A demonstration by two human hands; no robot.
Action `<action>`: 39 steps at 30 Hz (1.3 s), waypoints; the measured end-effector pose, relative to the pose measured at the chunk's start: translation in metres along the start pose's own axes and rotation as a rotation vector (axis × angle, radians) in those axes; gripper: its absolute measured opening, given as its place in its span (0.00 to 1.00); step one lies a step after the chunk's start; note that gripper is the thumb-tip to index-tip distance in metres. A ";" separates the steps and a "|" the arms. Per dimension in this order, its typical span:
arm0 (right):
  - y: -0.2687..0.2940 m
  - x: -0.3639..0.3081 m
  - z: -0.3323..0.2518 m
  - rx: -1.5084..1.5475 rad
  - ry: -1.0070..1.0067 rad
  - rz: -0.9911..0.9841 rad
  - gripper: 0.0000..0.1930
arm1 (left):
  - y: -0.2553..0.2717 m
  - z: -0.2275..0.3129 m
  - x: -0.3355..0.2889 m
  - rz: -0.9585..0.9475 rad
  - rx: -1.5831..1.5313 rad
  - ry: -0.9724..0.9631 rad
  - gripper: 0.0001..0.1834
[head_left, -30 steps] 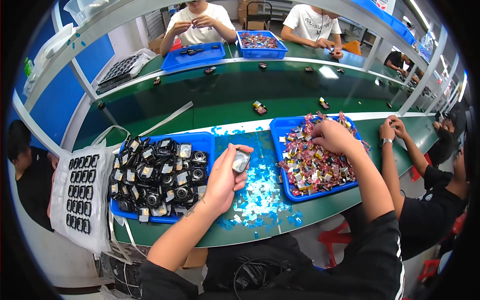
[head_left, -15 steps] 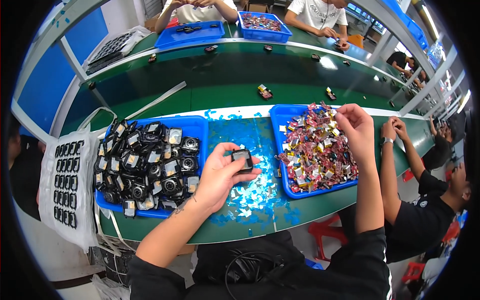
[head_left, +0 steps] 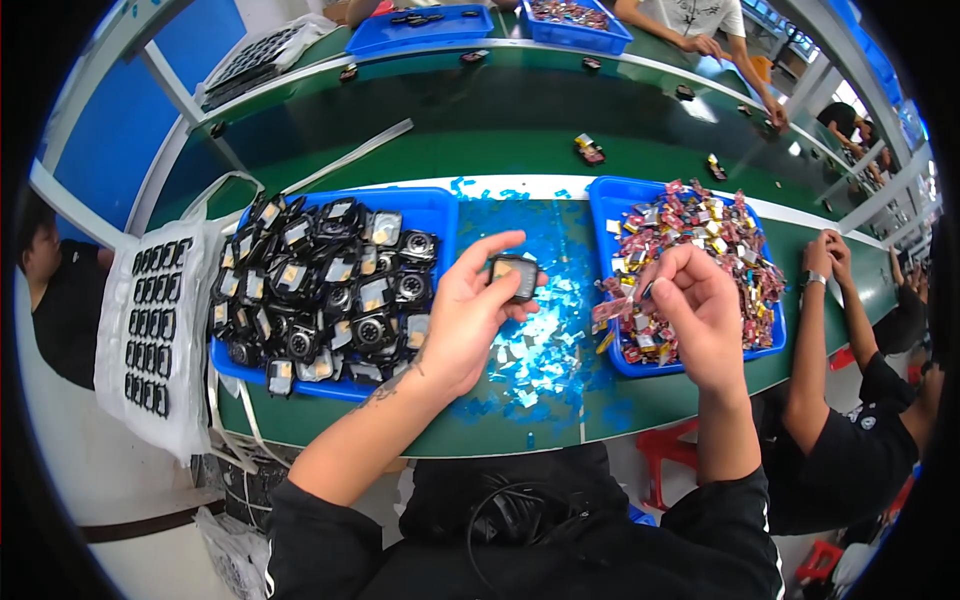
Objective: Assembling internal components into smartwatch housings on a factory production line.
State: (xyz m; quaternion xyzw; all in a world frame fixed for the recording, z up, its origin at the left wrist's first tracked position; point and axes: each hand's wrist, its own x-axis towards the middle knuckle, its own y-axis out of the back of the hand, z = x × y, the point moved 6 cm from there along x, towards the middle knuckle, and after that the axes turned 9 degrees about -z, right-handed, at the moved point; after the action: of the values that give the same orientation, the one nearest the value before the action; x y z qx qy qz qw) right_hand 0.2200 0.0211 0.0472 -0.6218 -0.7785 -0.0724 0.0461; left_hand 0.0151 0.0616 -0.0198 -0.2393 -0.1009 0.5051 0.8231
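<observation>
My left hand (head_left: 462, 325) is closed around a small black square watch case (head_left: 516, 278), thumb across its grey face, over the table between two bins. My right hand (head_left: 708, 318) is pinched in front of the right blue bin (head_left: 604, 208). A small dark bit shows at its fingertips, too small to name. That bin is heaped with reddish film tabs and white and yellow scraps (head_left: 705, 230). The left blue bin (head_left: 449, 215) holds a pile of black watch cases (head_left: 345, 270), some showing round sensor backs, others pale rectangles.
Blue film scraps (head_left: 545, 350) litter the green table. Beyond a white edge runs a green conveyor (head_left: 480, 130) with scattered small parts (head_left: 589, 150). A white tray (head_left: 155, 330) with rows of black cases stands left. Co-workers' hands (head_left: 818, 262) are at the right. A red stool (head_left: 662, 460) stands below.
My right hand has come left and nearer, from above the right bin's far side to its near-left part. My left hand still holds the watch case. The whole view has shifted.
</observation>
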 end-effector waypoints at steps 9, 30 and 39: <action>-0.045 0.003 0.026 0.120 -0.042 -0.066 0.03 | -0.033 0.021 -0.011 -0.194 0.690 -0.254 0.08; -0.043 0.001 0.014 -0.382 0.087 -0.061 0.12 | -0.026 0.007 -0.009 -0.273 0.465 -0.022 0.10; -0.018 -0.013 0.020 0.015 0.123 0.138 0.06 | -0.014 0.008 -0.005 -0.154 0.215 0.009 0.15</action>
State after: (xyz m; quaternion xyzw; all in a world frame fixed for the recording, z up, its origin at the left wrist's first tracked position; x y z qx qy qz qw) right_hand 0.2061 0.0082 0.0248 -0.6682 -0.7299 -0.1010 0.1033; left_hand 0.0205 0.0543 -0.0055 -0.1436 -0.0608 0.4473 0.8807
